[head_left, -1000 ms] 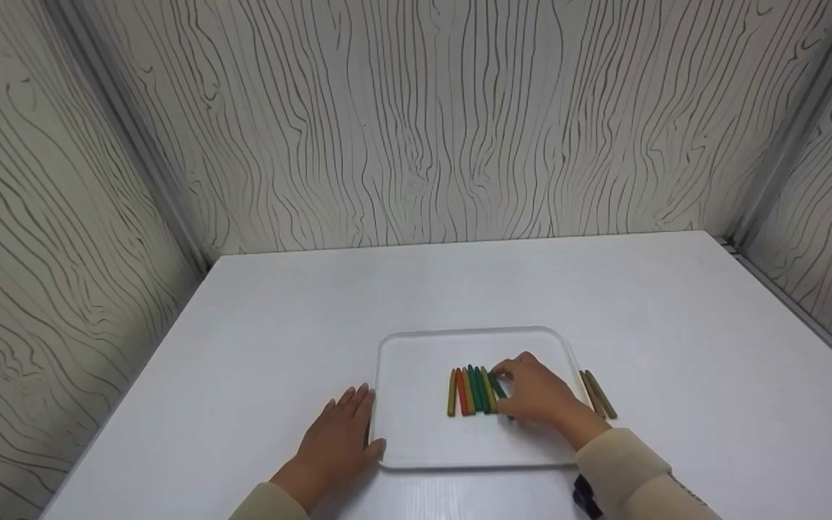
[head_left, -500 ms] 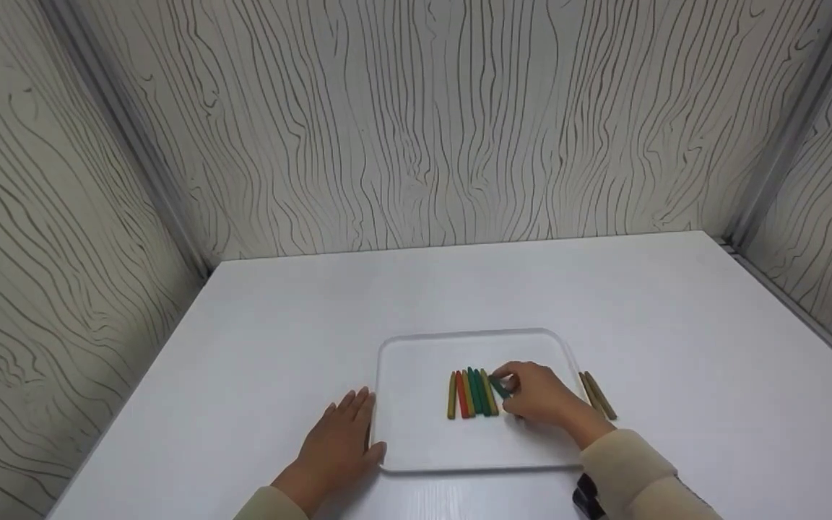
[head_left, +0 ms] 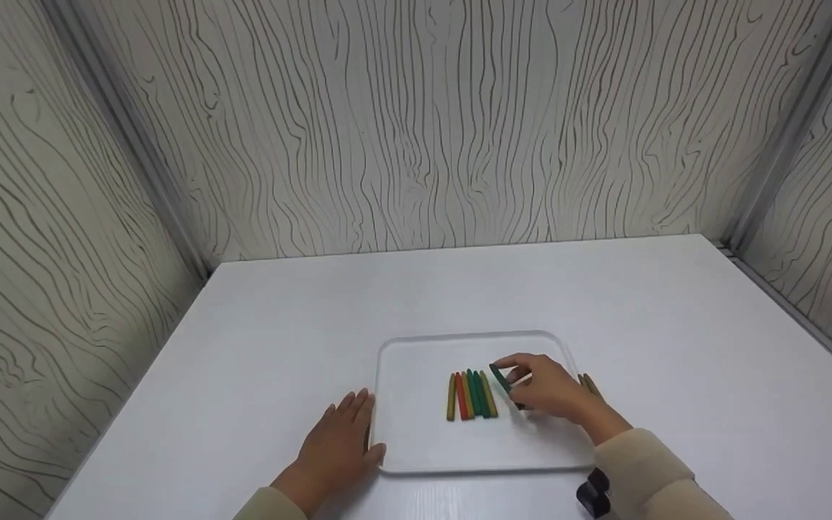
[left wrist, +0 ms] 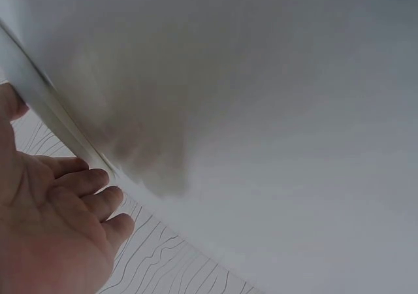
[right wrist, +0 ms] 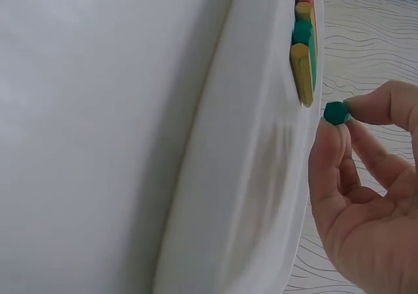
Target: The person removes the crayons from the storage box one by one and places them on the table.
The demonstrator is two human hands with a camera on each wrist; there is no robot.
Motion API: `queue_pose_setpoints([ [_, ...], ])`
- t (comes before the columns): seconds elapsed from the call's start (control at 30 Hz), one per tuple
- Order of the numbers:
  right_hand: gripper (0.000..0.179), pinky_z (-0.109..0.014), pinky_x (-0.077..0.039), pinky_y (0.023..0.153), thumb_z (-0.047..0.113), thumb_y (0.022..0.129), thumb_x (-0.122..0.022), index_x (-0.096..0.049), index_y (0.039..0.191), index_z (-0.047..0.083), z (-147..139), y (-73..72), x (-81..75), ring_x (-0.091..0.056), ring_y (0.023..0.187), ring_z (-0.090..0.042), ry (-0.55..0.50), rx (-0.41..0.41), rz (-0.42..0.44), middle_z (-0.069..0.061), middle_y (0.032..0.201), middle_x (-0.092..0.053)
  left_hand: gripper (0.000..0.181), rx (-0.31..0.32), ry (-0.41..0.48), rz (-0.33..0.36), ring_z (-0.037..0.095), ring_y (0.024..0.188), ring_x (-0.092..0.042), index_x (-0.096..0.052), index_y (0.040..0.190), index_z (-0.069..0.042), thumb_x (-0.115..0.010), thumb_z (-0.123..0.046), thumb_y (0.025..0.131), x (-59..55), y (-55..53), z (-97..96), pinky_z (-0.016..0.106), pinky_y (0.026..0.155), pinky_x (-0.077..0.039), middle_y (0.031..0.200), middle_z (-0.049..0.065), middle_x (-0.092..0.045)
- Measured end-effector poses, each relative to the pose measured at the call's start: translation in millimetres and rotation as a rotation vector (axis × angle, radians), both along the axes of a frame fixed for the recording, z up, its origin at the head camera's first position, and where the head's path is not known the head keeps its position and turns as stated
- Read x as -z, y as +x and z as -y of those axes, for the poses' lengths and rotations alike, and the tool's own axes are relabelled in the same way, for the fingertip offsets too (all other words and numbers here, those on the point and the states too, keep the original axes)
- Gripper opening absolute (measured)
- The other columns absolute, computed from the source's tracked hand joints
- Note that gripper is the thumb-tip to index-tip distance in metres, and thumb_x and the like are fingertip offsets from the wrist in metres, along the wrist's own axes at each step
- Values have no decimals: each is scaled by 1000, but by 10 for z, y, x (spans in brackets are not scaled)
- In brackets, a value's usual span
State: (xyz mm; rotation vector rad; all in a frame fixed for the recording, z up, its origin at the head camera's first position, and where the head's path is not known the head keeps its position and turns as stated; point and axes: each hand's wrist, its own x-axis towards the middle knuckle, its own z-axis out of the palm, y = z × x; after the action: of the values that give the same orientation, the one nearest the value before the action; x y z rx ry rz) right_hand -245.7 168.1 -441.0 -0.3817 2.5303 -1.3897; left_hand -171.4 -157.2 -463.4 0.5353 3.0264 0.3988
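Observation:
My right hand point(head_left: 547, 388) pinches a dark green crayon point(head_left: 503, 378) between thumb and fingers, above the right part of a white tray point(head_left: 416, 455). In the right wrist view the crayon's six-sided end point(right wrist: 336, 113) faces the camera, apart from the tray. Left of it, a row of several crayons lies side by side on the tray: a red crayon point(head_left: 461, 396), green ones and mustard-yellow ones, with a yellow crayon point(head_left: 451, 397) at the left end. My left hand point(head_left: 336, 440) rests at the tray's left edge, fingers extended, thumb by the near corner.
Beyond the tray's right edge, brownish crayons point(head_left: 591, 386) lie on the white table point(head_left: 300, 303), partly hidden by my right arm. A small black object point(head_left: 593, 495) shows beside the right sleeve. Wood-patterned panels point(head_left: 416, 130) stand behind and at both sides.
The green crayon has come up off the tray, away from the row, in my right hand, which has moved slightly right. My left hand stays where it was.

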Motion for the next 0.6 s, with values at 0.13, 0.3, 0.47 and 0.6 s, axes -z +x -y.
queue_pose_setpoints([
  [0.13,48,-31,-51,61,-5,78,-57,-62,124,8,-67,-7,-41,-60,86,-19,9,23,-13,-7,98,-58,72,6,-2,-5,40,135,-30,-35,142,7,-56,-39,92,0,4,-6,56,108,-25,148,21,-34],
  [0.3,48,-32,-54,65,-5,78,-58,-61,125,6,-160,-11,-70,-61,89,-20,16,72,-12,-7,99,-59,70,24,-28,-30,40,134,-32,-36,141,8,-56,-39,92,1,13,-7,56,107,-28,147,21,-36],
  [0.47,49,-33,-54,65,-5,78,-59,-58,127,2,-319,-11,-86,-62,90,-21,19,102,-13,-9,100,-59,71,11,-33,-17,38,135,-31,-36,141,7,-55,-39,92,-14,24,-18,55,108,-26,147,21,-36],
  [0.6,50,-33,-54,66,-3,79,-59,-57,129,2,-469,-11,-107,-61,91,-21,28,126,-6,-10,104,-58,70,6,-34,-23,39,135,-32,-37,141,7,-56,-39,92,-21,24,-26,55,108,-26,147,21,-36],
])
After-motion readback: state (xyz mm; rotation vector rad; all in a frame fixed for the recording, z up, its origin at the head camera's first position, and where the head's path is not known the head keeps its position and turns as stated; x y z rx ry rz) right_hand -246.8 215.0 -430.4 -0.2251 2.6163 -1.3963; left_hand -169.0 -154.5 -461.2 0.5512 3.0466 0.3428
